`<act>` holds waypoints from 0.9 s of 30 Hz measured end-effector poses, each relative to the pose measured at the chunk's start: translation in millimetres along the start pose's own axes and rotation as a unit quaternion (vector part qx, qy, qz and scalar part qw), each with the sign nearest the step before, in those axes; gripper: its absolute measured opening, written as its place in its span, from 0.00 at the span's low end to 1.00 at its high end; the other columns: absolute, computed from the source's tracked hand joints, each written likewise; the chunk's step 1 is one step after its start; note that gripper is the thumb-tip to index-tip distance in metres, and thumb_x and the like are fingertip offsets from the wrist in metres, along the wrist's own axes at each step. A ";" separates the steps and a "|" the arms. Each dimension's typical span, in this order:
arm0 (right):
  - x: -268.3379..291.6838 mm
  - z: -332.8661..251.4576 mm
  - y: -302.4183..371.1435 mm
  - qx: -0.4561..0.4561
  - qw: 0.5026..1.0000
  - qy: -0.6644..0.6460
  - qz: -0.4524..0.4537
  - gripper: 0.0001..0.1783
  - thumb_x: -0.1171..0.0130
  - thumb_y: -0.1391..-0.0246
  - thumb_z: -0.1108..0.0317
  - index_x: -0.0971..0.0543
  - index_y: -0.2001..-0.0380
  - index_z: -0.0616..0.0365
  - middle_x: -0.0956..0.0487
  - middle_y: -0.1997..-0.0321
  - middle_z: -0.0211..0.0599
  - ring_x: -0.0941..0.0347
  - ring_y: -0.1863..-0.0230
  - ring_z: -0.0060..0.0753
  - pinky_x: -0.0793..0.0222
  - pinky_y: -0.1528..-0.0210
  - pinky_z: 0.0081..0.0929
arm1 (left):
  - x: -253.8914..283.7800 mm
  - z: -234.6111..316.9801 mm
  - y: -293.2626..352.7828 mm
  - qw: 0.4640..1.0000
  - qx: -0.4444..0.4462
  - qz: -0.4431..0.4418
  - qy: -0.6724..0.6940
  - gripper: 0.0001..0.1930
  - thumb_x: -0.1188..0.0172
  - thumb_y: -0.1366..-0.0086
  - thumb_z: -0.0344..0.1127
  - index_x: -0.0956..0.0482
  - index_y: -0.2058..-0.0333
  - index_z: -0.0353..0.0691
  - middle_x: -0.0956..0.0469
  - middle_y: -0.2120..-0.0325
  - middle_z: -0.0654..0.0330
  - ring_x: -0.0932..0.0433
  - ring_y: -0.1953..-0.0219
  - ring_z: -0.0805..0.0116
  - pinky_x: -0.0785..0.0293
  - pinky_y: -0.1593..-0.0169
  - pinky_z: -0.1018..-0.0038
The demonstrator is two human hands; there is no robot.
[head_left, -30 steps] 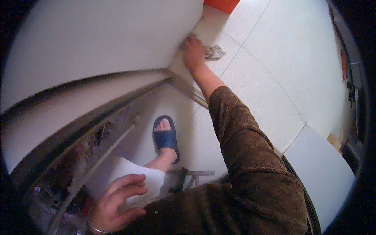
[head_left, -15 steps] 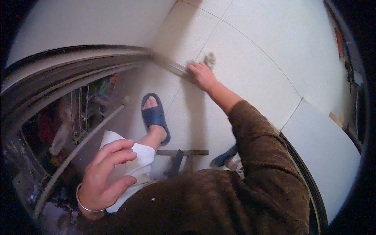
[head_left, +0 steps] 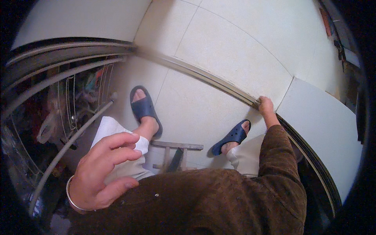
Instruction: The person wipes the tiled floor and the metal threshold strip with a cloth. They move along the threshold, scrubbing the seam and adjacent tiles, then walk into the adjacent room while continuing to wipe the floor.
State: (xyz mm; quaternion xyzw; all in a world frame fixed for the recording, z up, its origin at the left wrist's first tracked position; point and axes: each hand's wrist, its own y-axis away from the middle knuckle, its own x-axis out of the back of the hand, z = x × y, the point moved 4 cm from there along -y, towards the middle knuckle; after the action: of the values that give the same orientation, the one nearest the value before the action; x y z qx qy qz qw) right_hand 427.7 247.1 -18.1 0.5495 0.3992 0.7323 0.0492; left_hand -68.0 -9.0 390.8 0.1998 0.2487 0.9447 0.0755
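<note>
My right hand (head_left: 266,105) is closed at the right end of a metal sliding-door track (head_left: 211,80) set across the floor. A small, crumpled pale thing shows at its fingertips, mostly hidden; I cannot tell whether it is a cloth. Nearer me, my left hand (head_left: 107,166) hangs over my lap with its fingers loosely curved and apart. It holds nothing, and a bracelet (head_left: 70,194) circles its wrist. Below it is the pale trouser leg (head_left: 105,133) on my left knee.
Dark blue slippers (head_left: 143,107) are on my feet, with a wooden stool (head_left: 178,145) between them. To the left, a wire rack (head_left: 74,137) holds several bagged things. Pale panels in dark frames stand at the upper left and right (head_left: 313,117). Light tiles (head_left: 231,43) lie beyond the track.
My right hand has moved rightward and nearer along the track, from its middle to its right end. The pale thing at its fingers shows less now. My left hand has barely shifted.
</note>
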 end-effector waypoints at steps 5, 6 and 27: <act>75.9 -101.2 -13.4 0.066 0.939 -0.232 0.246 0.17 0.46 0.55 0.74 0.23 0.58 0.57 0.22 0.60 0.46 0.25 0.58 0.48 0.30 0.55 0.37 | 3.1 -3.2 11.4 0.999 -0.025 -0.007 0.027 0.24 0.33 0.51 0.30 0.28 0.54 0.33 0.32 0.48 0.44 0.27 0.51 0.51 0.32 0.48 0.65; 95.0 -154.6 -20.1 0.103 0.942 -0.221 0.229 0.19 0.48 0.55 0.76 0.23 0.56 0.57 0.22 0.59 0.46 0.25 0.57 0.46 0.29 0.55 0.35 | 3.3 -6.1 14.2 0.999 -0.028 -0.010 0.036 0.24 0.34 0.49 0.32 0.28 0.53 0.33 0.33 0.48 0.44 0.27 0.51 0.53 0.32 0.47 0.65; 48.2 -337.1 20.5 0.306 0.918 -0.198 0.158 0.25 0.54 0.53 0.79 0.31 0.47 0.60 0.34 0.40 0.43 0.38 0.38 0.47 0.41 0.38 0.34 | 11.8 -36.6 32.3 0.999 0.013 0.007 0.043 0.23 0.34 0.47 0.37 0.28 0.54 0.34 0.33 0.48 0.43 0.27 0.51 0.55 0.33 0.46 0.63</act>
State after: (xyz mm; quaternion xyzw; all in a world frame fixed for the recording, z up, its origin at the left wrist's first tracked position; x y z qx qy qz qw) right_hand 131.8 78.9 5.7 0.7274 0.4943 0.4484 -0.1596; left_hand -95.3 -50.2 381.8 0.1616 0.2624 0.9497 0.0558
